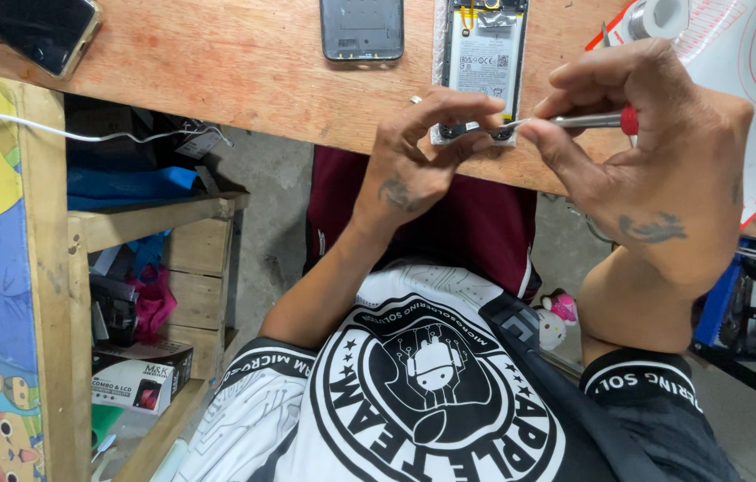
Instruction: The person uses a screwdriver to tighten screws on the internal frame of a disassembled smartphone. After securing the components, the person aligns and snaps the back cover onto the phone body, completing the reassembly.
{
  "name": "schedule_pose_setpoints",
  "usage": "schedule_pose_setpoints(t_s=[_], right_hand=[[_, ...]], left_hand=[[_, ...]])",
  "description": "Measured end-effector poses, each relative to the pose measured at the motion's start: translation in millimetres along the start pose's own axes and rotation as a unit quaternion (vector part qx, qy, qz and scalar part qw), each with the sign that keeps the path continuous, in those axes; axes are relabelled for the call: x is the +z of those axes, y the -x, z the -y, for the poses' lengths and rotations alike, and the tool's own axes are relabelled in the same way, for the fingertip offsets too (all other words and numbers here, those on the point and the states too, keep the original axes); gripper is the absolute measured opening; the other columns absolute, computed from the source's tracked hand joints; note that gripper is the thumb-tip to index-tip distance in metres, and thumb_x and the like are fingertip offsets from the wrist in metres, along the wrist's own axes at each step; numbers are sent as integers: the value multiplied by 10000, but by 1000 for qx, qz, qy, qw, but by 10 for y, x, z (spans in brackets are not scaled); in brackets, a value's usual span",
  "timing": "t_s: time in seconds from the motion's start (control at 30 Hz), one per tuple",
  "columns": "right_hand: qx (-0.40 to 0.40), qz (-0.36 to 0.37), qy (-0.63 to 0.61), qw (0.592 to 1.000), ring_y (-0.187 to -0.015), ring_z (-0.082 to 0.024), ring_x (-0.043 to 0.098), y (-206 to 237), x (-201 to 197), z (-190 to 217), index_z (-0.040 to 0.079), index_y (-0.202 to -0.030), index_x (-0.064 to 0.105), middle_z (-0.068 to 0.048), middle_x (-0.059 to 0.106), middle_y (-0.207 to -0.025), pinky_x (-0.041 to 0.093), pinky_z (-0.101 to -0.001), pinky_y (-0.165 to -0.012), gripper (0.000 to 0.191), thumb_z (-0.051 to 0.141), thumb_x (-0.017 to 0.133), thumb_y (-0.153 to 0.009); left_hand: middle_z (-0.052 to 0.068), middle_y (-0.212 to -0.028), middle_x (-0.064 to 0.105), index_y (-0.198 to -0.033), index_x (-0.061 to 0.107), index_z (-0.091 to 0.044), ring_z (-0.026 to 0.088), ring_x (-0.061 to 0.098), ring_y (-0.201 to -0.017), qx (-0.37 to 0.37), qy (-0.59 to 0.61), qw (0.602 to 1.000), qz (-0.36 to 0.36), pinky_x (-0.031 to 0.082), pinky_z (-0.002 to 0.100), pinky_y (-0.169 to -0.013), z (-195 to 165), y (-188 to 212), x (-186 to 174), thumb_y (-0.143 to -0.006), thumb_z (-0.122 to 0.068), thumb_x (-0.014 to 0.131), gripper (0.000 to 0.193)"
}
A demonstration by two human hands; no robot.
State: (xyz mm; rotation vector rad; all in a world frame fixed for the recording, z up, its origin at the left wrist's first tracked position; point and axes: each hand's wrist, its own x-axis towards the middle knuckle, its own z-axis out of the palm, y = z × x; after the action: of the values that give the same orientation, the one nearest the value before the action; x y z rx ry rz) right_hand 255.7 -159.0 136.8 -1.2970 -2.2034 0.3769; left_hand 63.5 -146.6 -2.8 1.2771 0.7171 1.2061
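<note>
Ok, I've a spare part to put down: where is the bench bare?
Bare wood lies between the dark phone at the corner and the back cover. It is crowded around the open phone, where both hands work, and the mat beyond.

Opened phone (482, 67) on workbench (244, 62); back cover (362, 29) left of it; tape roll (660, 16) right.

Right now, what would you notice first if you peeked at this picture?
First, the two hands meeting at the wooden bench's near edge: the right hand pinches a slim screwdriver with a red band, its tip at the bottom of an opened phone that the left hand steadies. Next to it lies a grey back cover, and a dark phone sits far left.
</note>
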Motion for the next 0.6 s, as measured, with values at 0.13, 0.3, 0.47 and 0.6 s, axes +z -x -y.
schedule_pose_setpoints(t_s=[0.13, 0.3, 0.47, 0.6], right_hand=[[13, 0, 27, 1000, -985, -198, 762, 13, 7, -70, -50, -1160, 561, -136, 735, -996, 584, -257, -846, 318, -20, 841, -1011], [21, 15, 36, 999, -949, -223, 761, 8, 84, -133, -52, -1142, 583, -153, 733, -976, 591, -283, -833, 305, -40, 824, -956], [38, 28, 34, 998, -927, -248, 759, 19, 126, -164, -68, -1094, 589, -169, 729, -940, 592, -302, -766, 291, -49, 819, -917], [39, 30, 36, 998, -931, -255, 759, 26, 148, -188, -76, -1072, 587, -174, 725, -974, 599, -300, -771, 281, -50, 817, -913]], left_hand=[[42, -1360, 600, -1306, 661, -176, 226, 586, -1276, 53, -224, 972, -40, 546, 358, -1092, -26, 12, 57, -895, -92, 852, 462], [21, -1401, 548, -1244, 687, -203, 261, 503, -1312, 58, -366, 928, -41, 421, 411, -1151, 50, -9, 96, -844, -194, 871, 441], [19, -1397, 545, -1214, 681, -198, 264, 508, -1314, 54, -372, 926, -43, 427, 411, -1132, 111, 20, 99, -829, -171, 864, 427], [18, -1397, 545, -1211, 679, -194, 263, 510, -1310, 56, -376, 924, -50, 429, 409, -1141, 138, 21, 112, -836, -167, 860, 418]])
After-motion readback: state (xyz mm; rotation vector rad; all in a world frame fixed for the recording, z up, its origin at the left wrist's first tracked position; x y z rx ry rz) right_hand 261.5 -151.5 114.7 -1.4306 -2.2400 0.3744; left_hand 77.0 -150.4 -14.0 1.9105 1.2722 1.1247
